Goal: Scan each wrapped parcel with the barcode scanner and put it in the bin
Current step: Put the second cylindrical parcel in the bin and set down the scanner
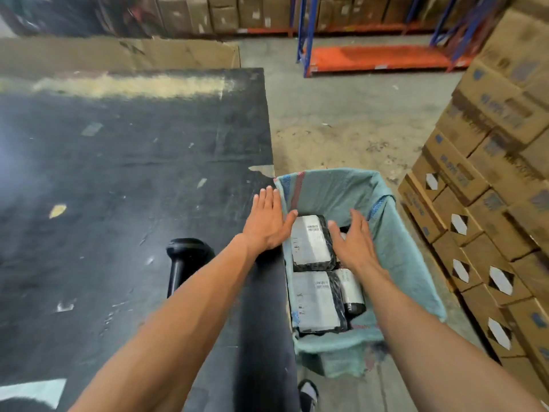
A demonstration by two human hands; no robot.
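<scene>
A bin lined with a green sack (398,251) stands on the floor at the right edge of the black table (118,173). Inside lie three black-wrapped parcels with white labels: one at the back (310,243), one in front (316,303), and a smaller one (352,288) to the right. My left hand (269,223) hovers open over the table edge beside the bin. My right hand (355,242) is open over the bin, just right of the back parcel, holding nothing. The black barcode scanner (185,260) lies on the table, partly hidden by my left forearm.
Stacks of brown cartons (490,188) stand close on the right of the bin. Blue and orange racking (377,58) is at the back. A flattened cardboard sheet (118,52) lies behind the table. A foot (309,394) shows below the bin.
</scene>
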